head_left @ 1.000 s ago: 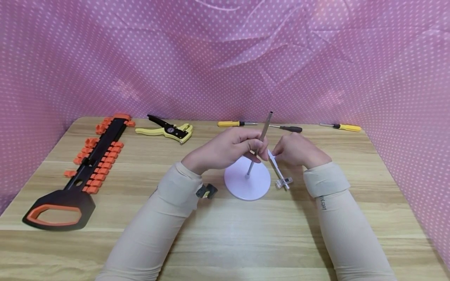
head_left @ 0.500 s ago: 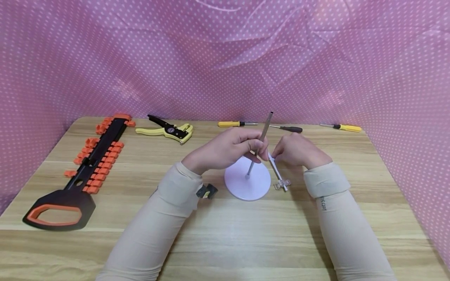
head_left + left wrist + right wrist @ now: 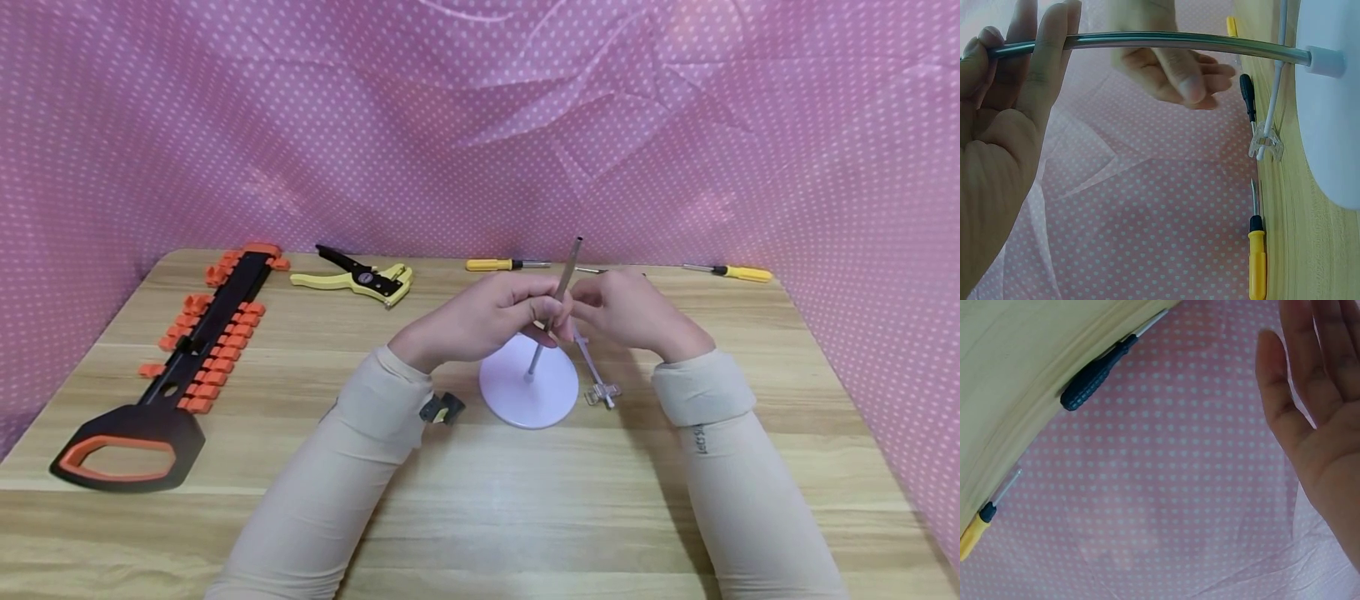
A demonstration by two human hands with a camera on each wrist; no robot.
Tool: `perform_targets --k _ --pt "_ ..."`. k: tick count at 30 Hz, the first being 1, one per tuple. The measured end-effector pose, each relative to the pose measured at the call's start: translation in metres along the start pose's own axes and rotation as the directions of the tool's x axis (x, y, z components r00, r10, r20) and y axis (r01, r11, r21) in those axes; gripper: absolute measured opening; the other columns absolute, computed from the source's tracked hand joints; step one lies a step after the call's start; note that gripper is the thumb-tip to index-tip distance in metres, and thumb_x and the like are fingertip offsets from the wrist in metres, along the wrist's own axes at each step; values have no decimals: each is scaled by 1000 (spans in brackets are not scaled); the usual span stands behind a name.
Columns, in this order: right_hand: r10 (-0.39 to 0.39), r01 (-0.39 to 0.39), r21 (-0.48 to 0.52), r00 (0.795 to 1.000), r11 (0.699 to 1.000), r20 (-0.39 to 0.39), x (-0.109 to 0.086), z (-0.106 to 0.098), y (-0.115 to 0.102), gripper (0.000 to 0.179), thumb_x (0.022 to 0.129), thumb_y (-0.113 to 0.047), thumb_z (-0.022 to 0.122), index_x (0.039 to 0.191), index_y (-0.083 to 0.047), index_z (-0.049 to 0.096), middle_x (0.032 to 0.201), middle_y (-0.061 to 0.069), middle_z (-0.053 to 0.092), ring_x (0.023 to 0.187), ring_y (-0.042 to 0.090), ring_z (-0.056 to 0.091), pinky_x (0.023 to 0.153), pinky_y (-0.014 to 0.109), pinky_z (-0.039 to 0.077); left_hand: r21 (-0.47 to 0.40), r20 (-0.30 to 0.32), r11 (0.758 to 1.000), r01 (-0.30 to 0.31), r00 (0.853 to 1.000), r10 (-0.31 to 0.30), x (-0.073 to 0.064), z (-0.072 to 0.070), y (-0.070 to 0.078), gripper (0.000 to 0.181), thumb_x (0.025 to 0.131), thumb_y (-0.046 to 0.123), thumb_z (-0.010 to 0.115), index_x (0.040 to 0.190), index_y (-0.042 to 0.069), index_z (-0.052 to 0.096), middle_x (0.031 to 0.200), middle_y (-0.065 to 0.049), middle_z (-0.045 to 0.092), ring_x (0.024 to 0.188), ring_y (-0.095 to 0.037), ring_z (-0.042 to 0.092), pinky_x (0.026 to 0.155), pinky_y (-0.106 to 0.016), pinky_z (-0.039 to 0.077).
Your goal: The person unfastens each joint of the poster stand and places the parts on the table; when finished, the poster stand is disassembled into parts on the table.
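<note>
A thin metal rod [image 3: 568,271] rises, leaning, from a round white base [image 3: 510,402] on the table. My left hand [image 3: 483,321] pinches this rod partway up; the left wrist view shows the fingers [image 3: 1049,62] around its upper part. Beside the base lies a slim white stick [image 3: 588,358] with a clear plastic clip [image 3: 602,394] at its near end. Just above the stick's far end is my right hand [image 3: 633,312], close to the left fingertips. Nothing shows in the right hand [image 3: 1329,425] in its wrist view, where the fingers are loosely extended.
Along the back edge lie yellow-handled screwdrivers [image 3: 491,265] and a dark-handled screwdriver [image 3: 1094,378], mostly covered by the right hand in the head view. Yellow-black wire strippers [image 3: 367,279] lie left of them. A black rack with orange clips [image 3: 202,342] occupies the left side.
The right hand has let go of the white stick and lifted slightly, moving left toward the rod. The stick swung a little and now lies still. The left hand stays on the rod.
</note>
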State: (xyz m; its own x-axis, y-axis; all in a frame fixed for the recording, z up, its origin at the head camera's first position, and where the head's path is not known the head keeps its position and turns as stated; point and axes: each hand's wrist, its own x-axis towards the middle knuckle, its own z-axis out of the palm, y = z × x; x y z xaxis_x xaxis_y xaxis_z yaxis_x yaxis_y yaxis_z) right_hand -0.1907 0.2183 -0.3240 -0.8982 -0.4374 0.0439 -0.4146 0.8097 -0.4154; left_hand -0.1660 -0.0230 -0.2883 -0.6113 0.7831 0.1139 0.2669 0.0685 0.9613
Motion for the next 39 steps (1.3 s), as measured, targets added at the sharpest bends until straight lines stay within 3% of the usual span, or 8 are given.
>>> perform_targets --k 4,7,15,20,24,30,34,39 --pt "-5 7 17 996 1000 -92 0 -2 -2 20 103 -24 69 111 -11 82 94 8 81 86 25 74 79 46 61 -17 0 1000 -5 1000 5 0 0 0 23 113 5 44 103 -2 63 103 -17 68 108 -36 72 96 -45 64" --pt "-25 32 36 985 999 -171 -1 -4 -4 18 103 -21 68 110 -13 82 96 9 81 88 26 75 79 47 62 -26 1 1000 -4 1000 4 0 1 0 23 113 5 44 102 -2 63 103 -17 69 107 -33 72 96 -47 64" --pt "-86 128 87 922 988 -378 -5 -9 -17 16 103 -23 70 103 -14 84 98 5 82 78 20 74 69 35 59 -22 -8 1000 14 1000 -14 0 1 -1 25 113 6 43 103 -4 64 106 -18 72 105 -27 74 93 -36 65" --pt "-40 145 211 899 967 -437 -10 -16 -28 17 103 -21 72 110 -11 83 99 6 82 73 18 71 65 20 54 -27 -2 1000 5 1000 -6 0 2 -1 24 113 6 43 103 -3 64 104 -18 71 106 -32 73 93 -37 65" --pt "15 176 387 897 905 -442 -17 -23 -37 20 104 -20 69 115 -8 81 98 -1 81 76 13 72 66 20 53 -30 -3 1000 2 1000 -2 1 2 -1 23 113 6 44 104 -3 63 102 -18 70 103 -28 73 93 -37 65" --pt "34 273 601 893 751 -448 -26 -33 -52 20 106 -14 64 112 -3 80 97 -8 79 81 12 70 76 25 54 -29 -8 1000 12 1000 -12 1 2 -1 23 113 5 45 103 -3 64 102 -17 68 103 -29 73 92 -38 65" --pt "44 318 672 886 669 -462 -31 -37 -60 19 106 -9 62 108 -7 81 95 0 79 82 15 71 73 26 53 -24 -13 1000 18 1000 -19 1 2 0 22 113 6 45 102 -2 63 101 -16 68 103 -28 73 92 -38 65" --pt "11 383 700 873 603 -488 -37 -39 -65 21 105 -3 59 107 -2 80 92 6 78 85 17 70 74 28 53 -20 -18 999 25 1000 -25 1 2 -1 23 113 6 45 103 -2 64 102 -17 68 103 -24 73 93 -37 65"
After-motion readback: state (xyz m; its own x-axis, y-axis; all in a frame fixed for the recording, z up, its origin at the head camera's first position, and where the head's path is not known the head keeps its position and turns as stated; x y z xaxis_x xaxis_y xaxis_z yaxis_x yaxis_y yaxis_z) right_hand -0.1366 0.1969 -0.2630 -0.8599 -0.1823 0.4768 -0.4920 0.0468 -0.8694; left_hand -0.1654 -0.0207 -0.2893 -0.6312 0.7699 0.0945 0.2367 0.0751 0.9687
